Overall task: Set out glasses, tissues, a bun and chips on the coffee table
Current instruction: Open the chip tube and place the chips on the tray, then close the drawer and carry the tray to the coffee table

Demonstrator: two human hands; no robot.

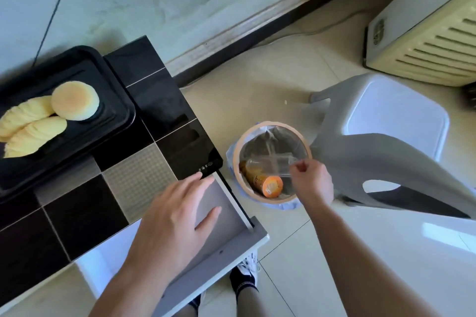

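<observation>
Right hand (313, 180) pinches clear wrapper (270, 162) over bin (238, 154) (orange chip can (268, 183) inside); left hand (177, 216), fingers spread, hovers above open drawer (231, 237).

Bright, soft daylight; glare on the glossy floor (386, 252); mild overall softness; wide-angle bending of lines toward the edges.

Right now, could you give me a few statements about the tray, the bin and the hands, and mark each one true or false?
1. The bun sits on the black tray. True.
2. The chips lie in the bin. False: they are on the tray beside the bun.
3. The right hand pinches clear plastic wrapping over the bin. True.
4. The left hand grips an orange canister. False: it is open and empty; the canister lies in the bin.
</observation>
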